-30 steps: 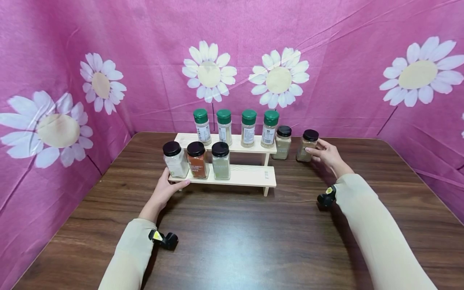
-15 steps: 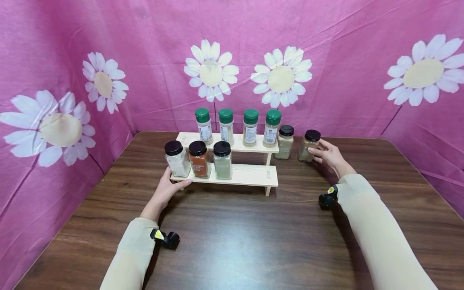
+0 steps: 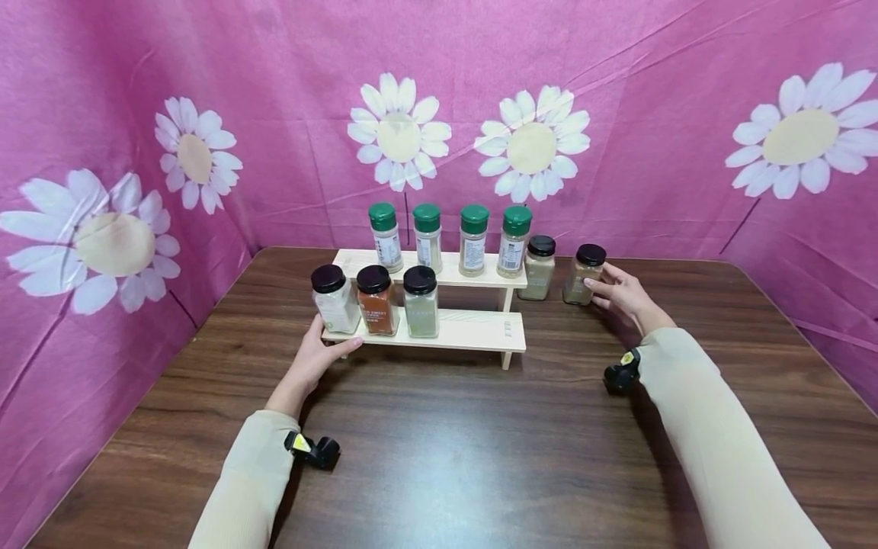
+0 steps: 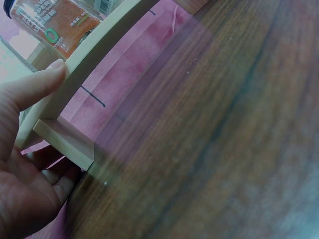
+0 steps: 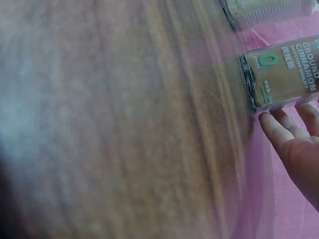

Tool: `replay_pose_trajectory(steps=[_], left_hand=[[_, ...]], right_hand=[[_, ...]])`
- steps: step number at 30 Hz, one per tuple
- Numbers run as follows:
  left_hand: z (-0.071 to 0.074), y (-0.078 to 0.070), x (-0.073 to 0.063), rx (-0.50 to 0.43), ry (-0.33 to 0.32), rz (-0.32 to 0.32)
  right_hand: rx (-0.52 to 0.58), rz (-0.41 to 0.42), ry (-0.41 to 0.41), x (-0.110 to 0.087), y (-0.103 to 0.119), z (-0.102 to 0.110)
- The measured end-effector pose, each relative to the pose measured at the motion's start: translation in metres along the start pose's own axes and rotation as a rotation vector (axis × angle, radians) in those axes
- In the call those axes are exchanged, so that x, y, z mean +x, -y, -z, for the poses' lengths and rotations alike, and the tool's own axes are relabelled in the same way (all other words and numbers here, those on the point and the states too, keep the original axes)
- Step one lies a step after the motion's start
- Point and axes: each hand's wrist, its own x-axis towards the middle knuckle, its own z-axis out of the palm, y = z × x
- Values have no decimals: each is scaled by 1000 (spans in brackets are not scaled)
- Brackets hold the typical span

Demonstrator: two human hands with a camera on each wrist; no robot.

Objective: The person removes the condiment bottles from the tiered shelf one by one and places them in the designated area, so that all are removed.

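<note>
A two-step wooden rack stands on the table. My left hand grips the left end of its lower step; in the left wrist view the thumb lies along the front edge and the fingers reach behind the leg. On that step stand a jar of white powder, a red sweet pepper jar and a jar of pale green powder, all black-capped. At the right, my right hand holds a ground cinnamon jar by its side, the jar upright at the tabletop.
Several green-capped shakers line the upper step. Another black-capped jar stands on the table between the rack's right end and the cinnamon jar. Pink cloth with white daisies hangs behind the brown wooden table.
The head view has shifted slightly, so everything sits a little to the right of where it was a second ago. Both hands keep their places on the rack and the cinnamon jar.
</note>
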Motion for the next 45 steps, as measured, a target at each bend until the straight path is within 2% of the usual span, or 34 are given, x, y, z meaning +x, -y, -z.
replay_pose_trajectory(steps=[4,17,36,45], left_hand=[[0,-1,0,4,0,-1],[-2,-2,0,18,1,13],[-1,-3,-1,20,3,31],[0,-2,-2,20,4,28]], right_hand=[[12,-44,-14,-4,6,-6],[-4,-48,2,-7,9,-4],[-86,31,58,-31,12,1],[-79,57,64,-40,11,-2]])
